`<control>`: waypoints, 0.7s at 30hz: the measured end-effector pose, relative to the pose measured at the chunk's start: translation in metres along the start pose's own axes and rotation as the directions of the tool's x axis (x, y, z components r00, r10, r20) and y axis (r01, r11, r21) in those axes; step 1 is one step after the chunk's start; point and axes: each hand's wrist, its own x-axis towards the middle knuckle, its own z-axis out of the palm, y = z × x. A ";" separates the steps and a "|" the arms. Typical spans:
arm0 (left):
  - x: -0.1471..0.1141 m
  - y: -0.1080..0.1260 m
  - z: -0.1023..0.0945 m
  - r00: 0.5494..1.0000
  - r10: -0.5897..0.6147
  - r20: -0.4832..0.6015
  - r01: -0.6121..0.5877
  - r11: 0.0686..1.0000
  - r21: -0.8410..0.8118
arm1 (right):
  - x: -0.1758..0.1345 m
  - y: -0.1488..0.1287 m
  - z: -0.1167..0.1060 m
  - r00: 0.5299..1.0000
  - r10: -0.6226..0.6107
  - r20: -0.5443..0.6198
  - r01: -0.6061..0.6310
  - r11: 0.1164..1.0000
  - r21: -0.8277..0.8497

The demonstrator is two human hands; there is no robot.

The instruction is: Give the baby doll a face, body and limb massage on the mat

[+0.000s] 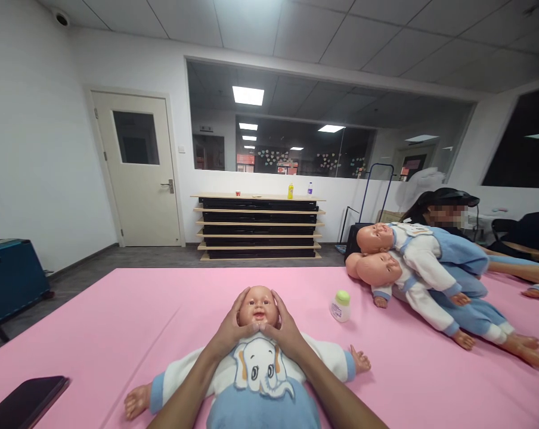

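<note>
A baby doll [260, 384] in a white and blue outfit with an elephant on its chest lies on its back with its arms spread. My left hand [234, 325] is cupped around one side of the doll's head [258, 302], and my right hand [286, 325] holds the other side. Both thumbs meet under the chin, while the fingers reach up along the cheeks. To the right of the head stands a small white bottle with a green cap [340, 306], apart from my hands.
Several similar dolls [448, 298] lie piled on the right of the pink mat [157, 298]. Behind them is a person in a black cap [448, 199]. A dark phone [25, 402] rests at the front left. Stacked boards [258, 229] stand beyond the mat.
</note>
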 end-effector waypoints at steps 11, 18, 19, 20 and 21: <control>0.001 0.001 -0.002 1.000 -0.001 -0.001 0.001 0.999 -0.036 | 0.001 -0.001 -0.001 1.000 0.001 -0.012 -0.001 1.000 -0.019; -0.001 0.004 0.001 0.999 -0.018 0.029 0.021 0.995 -0.102 | 0.000 -0.003 0.002 1.000 0.006 -0.007 -0.006 0.999 -0.051; -0.002 0.004 0.001 0.999 -0.028 0.035 0.032 0.991 -0.128 | 0.000 -0.003 0.001 1.000 0.012 -0.010 -0.013 0.999 -0.049; -0.002 0.004 0.001 0.999 -0.037 0.039 0.043 0.988 -0.151 | 0.000 -0.004 0.001 1.000 0.015 -0.014 -0.016 0.999 -0.048; -0.001 0.004 0.000 0.998 -0.041 0.041 0.048 0.985 -0.165 | 0.000 -0.004 0.000 1.000 0.014 -0.014 -0.014 0.999 -0.049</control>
